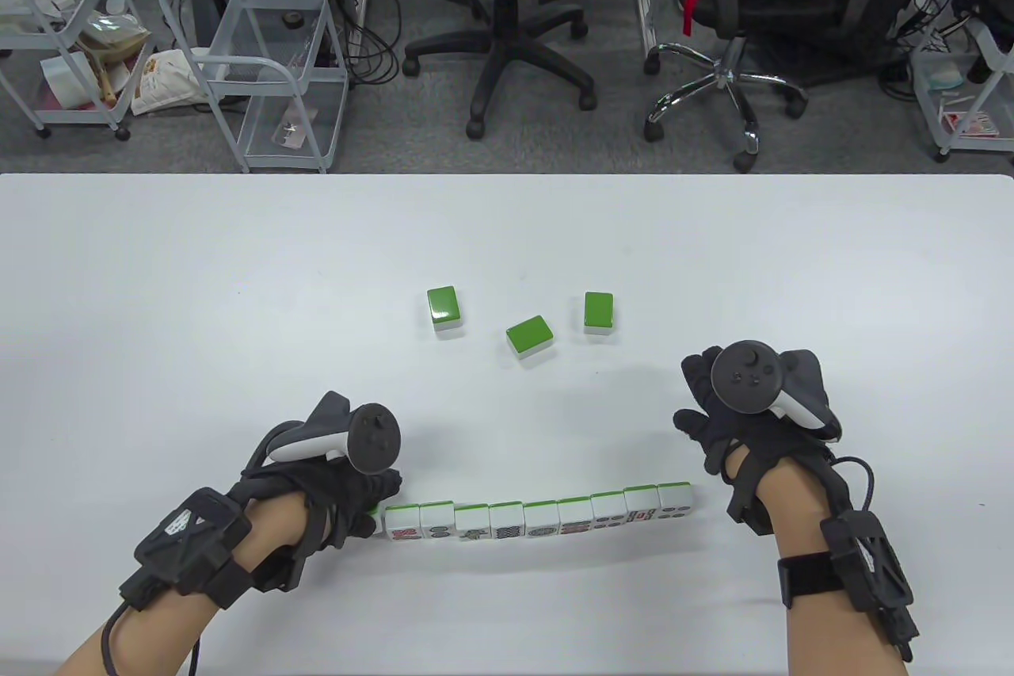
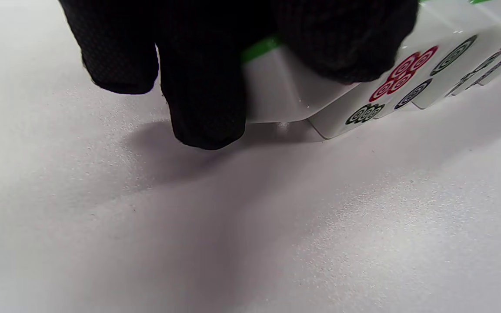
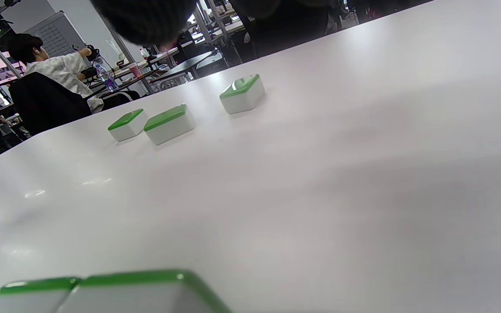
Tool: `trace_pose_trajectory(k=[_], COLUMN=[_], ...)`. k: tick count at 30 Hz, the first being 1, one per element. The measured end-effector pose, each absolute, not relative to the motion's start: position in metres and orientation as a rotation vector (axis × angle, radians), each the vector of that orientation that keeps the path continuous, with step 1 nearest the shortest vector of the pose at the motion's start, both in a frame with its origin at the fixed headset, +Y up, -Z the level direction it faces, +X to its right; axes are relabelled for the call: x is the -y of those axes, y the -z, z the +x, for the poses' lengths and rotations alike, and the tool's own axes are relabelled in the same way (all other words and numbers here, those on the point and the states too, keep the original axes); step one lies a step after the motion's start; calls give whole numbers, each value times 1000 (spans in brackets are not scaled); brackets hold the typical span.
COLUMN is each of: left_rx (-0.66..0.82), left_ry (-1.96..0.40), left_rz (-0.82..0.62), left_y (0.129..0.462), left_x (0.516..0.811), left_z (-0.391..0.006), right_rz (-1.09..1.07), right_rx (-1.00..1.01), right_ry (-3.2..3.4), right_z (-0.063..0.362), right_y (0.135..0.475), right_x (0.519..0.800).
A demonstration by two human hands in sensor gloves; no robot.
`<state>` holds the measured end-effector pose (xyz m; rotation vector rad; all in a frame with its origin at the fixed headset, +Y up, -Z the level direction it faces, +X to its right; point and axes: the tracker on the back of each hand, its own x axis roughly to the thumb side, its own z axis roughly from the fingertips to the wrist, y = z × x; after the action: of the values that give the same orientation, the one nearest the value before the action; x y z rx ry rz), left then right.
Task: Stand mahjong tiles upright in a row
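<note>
**Nine tiles upright, three flat**

The row of upright mahjong tiles (image 1: 539, 519) runs along the table's (image 1: 158, 295) 6 o'clock edge. The left hand (image 1: 348, 490) grips its leftmost tile (image 2: 285, 87). The right hand (image 1: 741, 422), unclenched, hovers at 3 o'clock of the row. Three green-backed tiles (image 1: 529, 334) lie at 12.

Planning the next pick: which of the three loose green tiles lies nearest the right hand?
The rightmost loose tile, directly beyond the right hand.
</note>
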<state>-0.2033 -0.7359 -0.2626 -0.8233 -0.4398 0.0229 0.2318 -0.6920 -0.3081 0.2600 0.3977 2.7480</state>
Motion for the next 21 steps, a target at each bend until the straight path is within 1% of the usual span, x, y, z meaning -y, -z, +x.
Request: trace_pose_trajectory(k=[10, 14, 19, 21], left_rx=[417, 400, 399, 394], left_ry=[-153, -218, -221, -213], left_rz=[-813, -837, -835, -809], left_y=[268, 271, 271, 272], left_x=[738, 743, 742, 740], left_z=[-214, -221, -223, -225], right_rz=[253, 255, 257, 257], right_rx=[-430, -447, -447, -443], right_ry=[-2746, -2744, -2743, -2742], right_z=[232, 231, 231, 231], right_y=[308, 307, 307, 307], right_x=[694, 694, 694, 694])
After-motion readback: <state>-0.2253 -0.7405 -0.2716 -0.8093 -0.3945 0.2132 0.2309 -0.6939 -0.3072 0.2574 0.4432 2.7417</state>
